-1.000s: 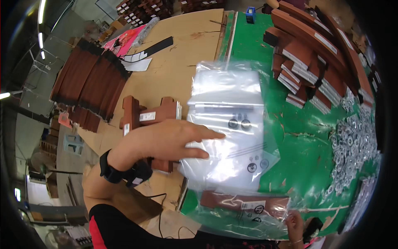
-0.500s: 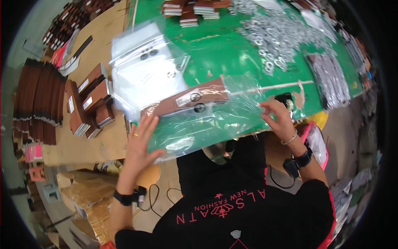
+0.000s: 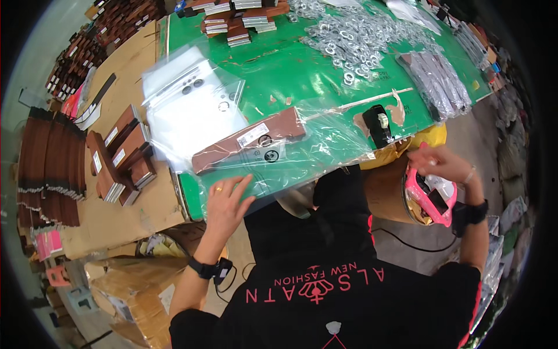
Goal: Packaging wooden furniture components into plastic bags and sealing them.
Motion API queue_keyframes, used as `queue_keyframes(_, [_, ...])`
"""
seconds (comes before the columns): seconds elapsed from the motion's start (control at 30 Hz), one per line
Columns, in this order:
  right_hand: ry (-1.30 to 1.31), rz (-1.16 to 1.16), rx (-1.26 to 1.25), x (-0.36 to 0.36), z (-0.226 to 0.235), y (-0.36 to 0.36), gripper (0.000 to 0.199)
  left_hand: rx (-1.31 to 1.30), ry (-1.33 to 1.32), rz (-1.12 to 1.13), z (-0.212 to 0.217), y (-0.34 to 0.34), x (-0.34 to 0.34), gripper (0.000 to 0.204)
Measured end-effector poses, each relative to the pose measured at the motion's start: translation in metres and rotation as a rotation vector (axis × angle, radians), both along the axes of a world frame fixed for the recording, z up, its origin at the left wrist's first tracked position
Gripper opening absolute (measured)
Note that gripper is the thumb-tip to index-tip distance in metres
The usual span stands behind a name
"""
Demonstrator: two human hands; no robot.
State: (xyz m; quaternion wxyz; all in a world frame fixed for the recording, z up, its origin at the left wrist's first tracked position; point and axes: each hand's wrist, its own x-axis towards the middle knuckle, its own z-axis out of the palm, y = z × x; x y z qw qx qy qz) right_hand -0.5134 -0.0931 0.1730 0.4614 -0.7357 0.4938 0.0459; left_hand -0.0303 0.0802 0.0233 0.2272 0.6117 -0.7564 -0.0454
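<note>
Green matting [image 3: 302, 70] is covering the bench, where a long brown slat [image 3: 250, 139] is lying inside a crinkly clear bag [image 3: 290, 154]. Left hand [image 3: 226, 200] is pressing flat, fingers spread, on the bag's near edge. Right hand [image 3: 439, 163] is hovering over a pink tray [image 3: 427, 195], its grip unclear.

green worktable [image 3: 302, 70], cardboard sheets [image 3: 133, 64], grey floor [image 3: 500, 139]

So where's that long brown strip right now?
The brown strip lies inside a clear plastic bag on the green table, near its front edge, just beyond the left hand and beside a stack of clear bags.
</note>
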Motion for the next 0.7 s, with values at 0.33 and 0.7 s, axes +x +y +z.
queue_keyframes(0.33, [0.152, -0.251, 0.057, -0.006, 0.086, -0.001, 0.028, 0.038, 0.060, -0.145, -0.029, -0.059, -0.026, 0.053])
queue_keyframes(0.7, [-0.253, -0.262, -0.258, 0.162, -0.097, -0.084, 0.036, 0.060, 0.200, -0.164, -0.038, -0.070, -0.005, 0.051])
